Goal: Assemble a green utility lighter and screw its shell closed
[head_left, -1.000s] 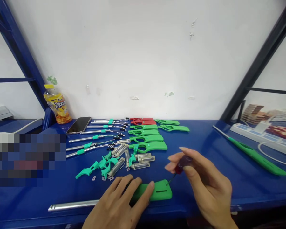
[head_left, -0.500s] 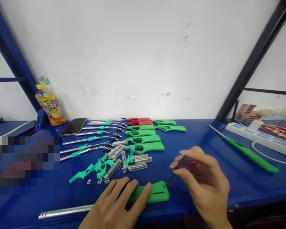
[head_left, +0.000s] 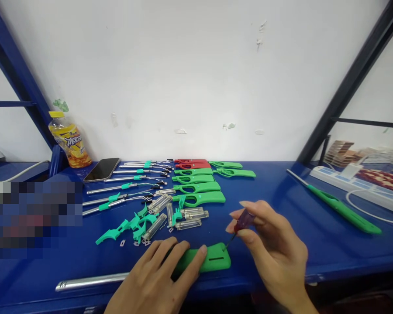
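A green lighter (head_left: 216, 258) with a long metal tube (head_left: 91, 281) lies at the table's front edge. My left hand (head_left: 160, 274) is laid over its handle, fingers wrapped across it and pressing it down. Between the thumb and fingers of my right hand (head_left: 271, 248) is a small screwdriver (head_left: 244, 220) with a dark red, see-through handle. Its thin tip meets the right end of the green handle, by a small hole. A narrow dark slot shows in the handle near that end.
Beyond my hands lie teal plastic pieces (head_left: 127, 224), clear fuel tanks (head_left: 188, 223), metal tubes with wires (head_left: 111, 186) and green and red shells (head_left: 199, 199). A phone (head_left: 102, 169) and bottle (head_left: 72, 144) stand left; a green lighter (head_left: 343, 210) and power strip (head_left: 373, 189) lie right.
The screwdriver and my right hand have shifted slightly left, and the screwdriver stands more upright. My left hand still holds the green lighter. The view has moved slightly.
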Demonstrator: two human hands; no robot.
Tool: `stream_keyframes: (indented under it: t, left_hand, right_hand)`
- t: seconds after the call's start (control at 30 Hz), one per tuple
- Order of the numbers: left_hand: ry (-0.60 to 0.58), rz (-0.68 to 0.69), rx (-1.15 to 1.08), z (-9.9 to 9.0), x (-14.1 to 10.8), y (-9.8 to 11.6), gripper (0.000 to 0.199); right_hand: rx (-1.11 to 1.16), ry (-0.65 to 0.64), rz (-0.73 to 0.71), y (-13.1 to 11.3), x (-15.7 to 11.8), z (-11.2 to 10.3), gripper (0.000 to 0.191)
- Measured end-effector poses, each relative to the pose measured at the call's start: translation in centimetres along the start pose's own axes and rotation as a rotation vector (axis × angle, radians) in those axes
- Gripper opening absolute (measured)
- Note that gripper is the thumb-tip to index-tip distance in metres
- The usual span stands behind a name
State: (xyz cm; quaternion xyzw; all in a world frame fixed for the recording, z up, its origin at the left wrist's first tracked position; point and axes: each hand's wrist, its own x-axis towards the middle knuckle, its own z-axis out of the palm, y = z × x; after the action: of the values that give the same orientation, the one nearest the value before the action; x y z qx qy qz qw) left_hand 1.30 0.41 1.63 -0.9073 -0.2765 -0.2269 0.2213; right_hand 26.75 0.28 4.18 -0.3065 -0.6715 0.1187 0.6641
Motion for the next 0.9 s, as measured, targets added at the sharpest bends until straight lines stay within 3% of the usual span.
stream_keyframes:
  t: [0.17, 0.37, 0.53, 0.7, 0.9]
  left_hand:
    - [-0.03, -0.007, -0.014, -0.03, -0.04, 0.09, 0.057]
    - [-0.016, -0.005, -0.011, 0.08, -0.22, 0.13, 0.056]
    - [-0.019, -0.006, 0.002, -0.01, -0.12, 0.2, 0.058]
    - [0.0, -0.004, 0.006, 0.02, 0.02, 0.1, 0.06]
    - [0.014, 0.004, -0.003, 0.05, 0.2, 0.11, 0.061]
  right_hand:
    - [0.039, -0.052, 0.029, -0.34, 0.09, 0.19, 0.047]
    - [-0.032, 0.068, 0.0, -0.12, 0.4, -0.02, 0.045]
    - [-0.028, -0.004, -0.049, 0.08, 0.08, -0.13, 0.054]
    - [-0.041, -0.036, -0.002, -0.21, -0.07, 0.05, 0.049]
    - [-0.045, 0.061, -0.006, -0.09, 0.13, 0.1, 0.048]
